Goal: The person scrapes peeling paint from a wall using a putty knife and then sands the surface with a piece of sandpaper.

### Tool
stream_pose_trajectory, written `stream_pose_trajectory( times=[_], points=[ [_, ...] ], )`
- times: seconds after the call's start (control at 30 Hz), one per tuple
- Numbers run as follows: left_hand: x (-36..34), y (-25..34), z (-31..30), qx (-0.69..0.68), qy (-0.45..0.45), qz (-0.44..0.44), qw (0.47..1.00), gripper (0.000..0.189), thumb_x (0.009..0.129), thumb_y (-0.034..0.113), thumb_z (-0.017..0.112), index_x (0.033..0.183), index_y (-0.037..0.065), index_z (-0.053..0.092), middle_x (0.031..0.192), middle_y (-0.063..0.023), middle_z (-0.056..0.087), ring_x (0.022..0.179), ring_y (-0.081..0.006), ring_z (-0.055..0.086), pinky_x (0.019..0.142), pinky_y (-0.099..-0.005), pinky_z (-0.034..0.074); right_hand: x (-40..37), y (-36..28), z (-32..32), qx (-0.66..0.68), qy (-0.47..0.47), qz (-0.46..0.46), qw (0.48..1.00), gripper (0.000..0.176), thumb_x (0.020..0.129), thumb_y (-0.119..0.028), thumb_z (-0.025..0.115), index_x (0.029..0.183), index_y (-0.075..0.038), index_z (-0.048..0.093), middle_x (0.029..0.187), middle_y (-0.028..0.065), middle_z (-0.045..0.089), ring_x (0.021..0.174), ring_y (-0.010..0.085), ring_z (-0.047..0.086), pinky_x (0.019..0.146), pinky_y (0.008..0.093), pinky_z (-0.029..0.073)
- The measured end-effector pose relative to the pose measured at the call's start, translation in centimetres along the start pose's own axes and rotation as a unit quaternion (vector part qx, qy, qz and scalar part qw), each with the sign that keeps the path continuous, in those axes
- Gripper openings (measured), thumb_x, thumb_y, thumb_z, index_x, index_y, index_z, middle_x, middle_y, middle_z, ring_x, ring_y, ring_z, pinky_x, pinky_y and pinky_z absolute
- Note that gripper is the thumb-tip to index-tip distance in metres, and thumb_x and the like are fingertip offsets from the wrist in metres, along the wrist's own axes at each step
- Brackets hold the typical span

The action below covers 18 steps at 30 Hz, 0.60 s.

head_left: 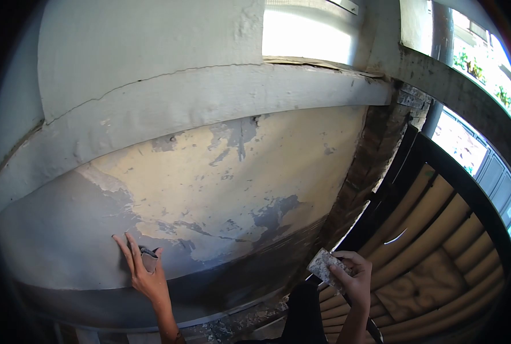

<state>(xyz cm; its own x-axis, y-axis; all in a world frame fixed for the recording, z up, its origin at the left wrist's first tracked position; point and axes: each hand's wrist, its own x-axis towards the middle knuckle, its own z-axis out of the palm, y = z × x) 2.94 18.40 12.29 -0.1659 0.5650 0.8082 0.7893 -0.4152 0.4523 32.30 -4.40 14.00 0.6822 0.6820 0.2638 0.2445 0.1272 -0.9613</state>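
Observation:
My left hand [148, 279] is against the lower part of the peeling wall [83, 241], two fingers stretched upward. Between its thumb and palm is a small folded piece of sandpaper [149, 260], grey-brown with a dark edge. On the right, my right hand [356, 276] grips a flat rectangular block [325, 266], mottled white and grey, thumb on its face and fingers behind. That block is held up, apart from the wall. Pale yellow patches [181, 172] show where the grey coat is gone.
A white ledge [209, 94] juts out above the wall. To the right stands a black-framed gate [427, 235] with tan slats, beside a rough brick edge [376, 143]. My dark-clothed leg [304, 315] is below, near debris [232, 327] along the wall's foot.

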Motion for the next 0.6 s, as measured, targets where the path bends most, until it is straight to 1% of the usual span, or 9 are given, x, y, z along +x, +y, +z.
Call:
stream_pose_trajectory(
  times=[0.1,0.17,0.2,0.3,0.33,0.37,0.43,0.47,0.6],
  points=[
    [0.1,-0.1,-0.3,0.015,-0.002,0.005,1.000,0.074,0.067,0.022,0.074,0.133,0.016,0.041,0.144,-0.0068,0.028,0.113,-0.0312,0.050,0.076,-0.0363,0.050,-0.1,-0.9,1.1,0.026,-0.016,-0.001,1.000,0.025,0.073,0.001,0.069,0.096,0.005,0.062,0.088,0.0103,0.065,0.079,0.0110,0.062,0.069,0.0216,0.048],
    [0.1,0.0,-0.5,-0.026,-0.036,-0.024,0.999,0.073,0.069,0.020,0.073,0.133,0.015,0.041,0.144,-0.0093,0.027,0.121,-0.0327,0.042,0.087,-0.0371,0.047,0.1,-0.8,1.9,0.033,-0.034,0.008,0.999,0.026,0.073,0.001,0.070,0.098,0.005,0.061,0.089,0.0105,0.065,0.081,0.0113,0.062,0.070,0.0218,0.048],
    [0.1,-0.2,-0.5,-0.023,-0.033,-0.030,0.999,0.073,0.069,0.020,0.073,0.133,0.015,0.041,0.144,-0.0093,0.027,0.121,-0.0327,0.042,0.087,-0.0371,0.047,0.3,-0.8,2.3,0.042,-0.047,0.020,0.998,0.028,0.073,0.000,0.070,0.099,0.004,0.060,0.089,0.0107,0.065,0.082,0.0116,0.062,0.071,0.0220,0.048],
    [0.0,-0.8,0.0,-0.027,-0.026,-0.018,0.999,0.072,0.068,0.020,0.074,0.132,0.014,0.042,0.143,-0.0099,0.027,0.118,-0.0338,0.044,0.083,-0.0372,0.048,1.4,-1.2,4.3,0.045,-0.081,-0.008,0.996,0.032,0.073,0.000,0.070,0.103,0.004,0.058,0.090,0.0114,0.065,0.083,0.0117,0.062,0.071,0.0214,0.048],
    [0.1,-0.9,0.1,-0.023,-0.013,0.002,1.000,0.073,0.067,0.022,0.075,0.132,0.015,0.042,0.143,-0.0115,0.028,0.115,-0.0336,0.047,0.078,-0.0363,0.050,1.9,-1.0,4.7,0.004,-0.084,-0.036,0.996,0.031,0.073,0.000,0.070,0.100,0.004,0.056,0.088,0.0112,0.065,0.080,0.0105,0.062,0.068,0.0210,0.049],
    [0.1,-1.0,0.2,-0.020,0.000,0.024,1.000,0.074,0.066,0.025,0.075,0.132,0.015,0.042,0.142,-0.0132,0.029,0.111,-0.0335,0.051,0.074,-0.0353,0.051,2.3,-0.9,5.2,0.006,-0.087,-0.037,0.996,0.031,0.073,0.000,0.070,0.100,0.004,0.056,0.088,0.0112,0.065,0.080,0.0105,0.062,0.068,0.0210,0.049],
    [0.1,-1.0,0.2,-0.019,0.000,0.024,1.000,0.075,0.065,0.023,0.075,0.132,0.015,0.042,0.142,-0.0132,0.028,0.111,-0.0341,0.050,0.074,-0.0355,0.051,2.8,-0.8,6.1,0.057,-0.090,-0.001,0.994,0.026,0.074,0.000,0.070,0.094,0.003,0.055,0.084,0.0099,0.065,0.076,0.0092,0.061,0.066,0.0206,0.048],
    [0.0,-1.0,0.2,-0.021,0.000,0.022,1.000,0.075,0.065,0.021,0.076,0.132,0.014,0.043,0.142,-0.0133,0.028,0.112,-0.0347,0.050,0.074,-0.0356,0.051,3.1,-1.4,6.7,0.065,-0.082,-0.025,0.994,0.022,0.074,0.001,0.069,0.088,0.001,0.051,0.072,0.0070,0.063,0.065,0.0064,0.059,0.059,0.0181,0.045],
    [0.2,-0.4,0.2,-0.025,0.014,0.033,0.999,0.076,0.064,0.016,0.076,0.131,0.013,0.043,0.142,-0.0137,0.027,0.113,-0.0351,0.048,0.075,-0.0360,0.050,4.3,-1.2,6.9,0.066,-0.089,-0.072,0.991,0.024,0.074,0.000,0.069,0.092,0.002,0.054,0.080,0.0088,0.065,0.073,0.0083,0.061,0.063,0.0194,0.048]
  ],
)
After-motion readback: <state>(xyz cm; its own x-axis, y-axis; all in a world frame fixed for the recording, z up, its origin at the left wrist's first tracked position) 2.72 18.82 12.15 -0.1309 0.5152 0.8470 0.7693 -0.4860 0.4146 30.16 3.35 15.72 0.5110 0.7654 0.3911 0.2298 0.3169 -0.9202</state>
